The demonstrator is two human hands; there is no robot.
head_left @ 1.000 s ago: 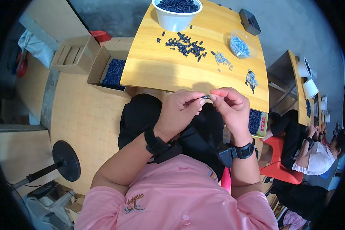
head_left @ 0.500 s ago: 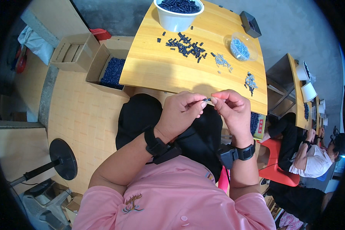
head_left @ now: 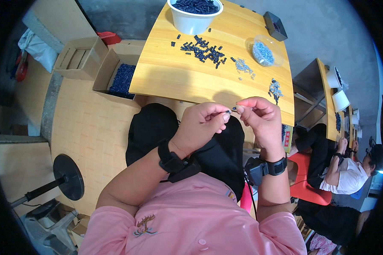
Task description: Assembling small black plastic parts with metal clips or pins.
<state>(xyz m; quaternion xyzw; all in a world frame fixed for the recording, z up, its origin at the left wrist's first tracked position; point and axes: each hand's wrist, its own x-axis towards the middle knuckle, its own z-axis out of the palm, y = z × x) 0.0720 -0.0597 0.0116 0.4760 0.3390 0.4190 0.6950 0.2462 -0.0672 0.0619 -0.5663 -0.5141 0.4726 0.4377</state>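
Close together over my lap, just off the table's near edge, both hands are pinched. My left hand [head_left: 204,125] grips a small dark piece [head_left: 228,112] between thumb and forefinger, only its tip showing. Another small dark piece [head_left: 234,109] sits in the pinch of my right hand [head_left: 261,121]; a narrow gap lies between the two. On the wooden table [head_left: 161,80] are a loose pile of short black tubes [head_left: 204,52], a scatter of small silvery pieces [head_left: 243,66], and a mixed dark-and-silver cluster [head_left: 275,89] near the right edge.
A white bucket of black pieces [head_left: 193,22] and a clear tub of light-blue pieces [head_left: 264,53] stand at the back, beside a black tray [head_left: 275,26]. A carton of dark pieces [head_left: 104,78] is left of the table. A co-worker [head_left: 344,174] sits at the right.
The fingertips have drawn slightly apart. The dark piece that bridged them now shows as two separate bits, one in each hand. The whole view has shifted a little.
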